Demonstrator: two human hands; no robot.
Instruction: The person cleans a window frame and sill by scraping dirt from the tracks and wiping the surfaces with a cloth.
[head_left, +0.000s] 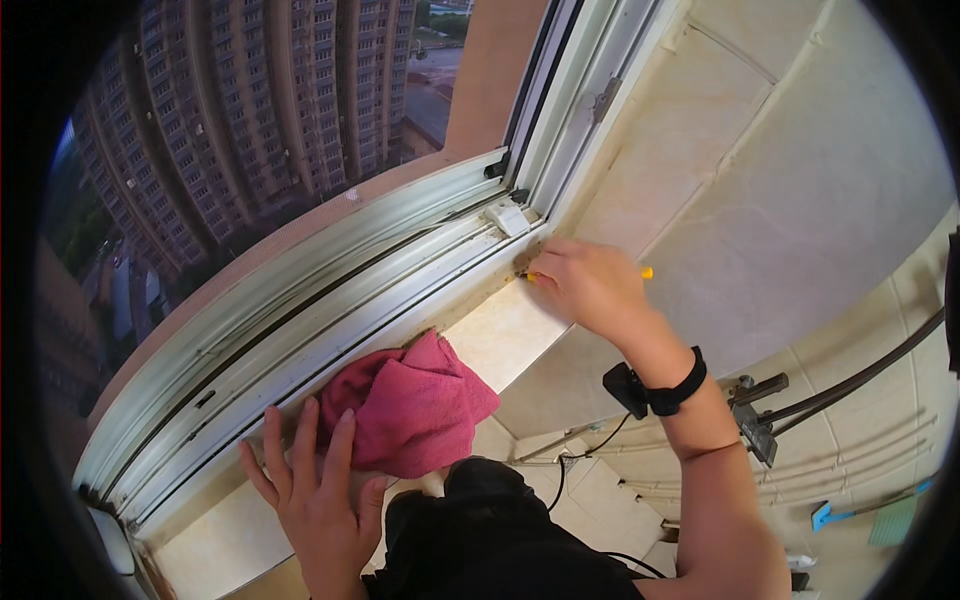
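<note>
My right hand (589, 285) is closed on a thin tool with a yellow handle (647, 273), whose dark tip meets the stained joint between the tiled sill (502, 330) and the white window frame, close to the corner. A crumpled pink cloth (412, 405) lies on the sill between my hands. Beside its left edge, my left hand (322, 487) has its fingers spread over the sill and the frame's lower edge; whether the fingertips touch the cloth is unclear. A black strap with a small device sits on my right wrist.
The sliding window's white track (330, 315) runs along the sill, with high-rise buildings outside. A white block (508, 217) sits in its corner. Tiled wall (750, 187) rises at right. A dark metal rail (855, 375) and a blue-headed tool (825, 516) are lower right. A black cable hangs near my body.
</note>
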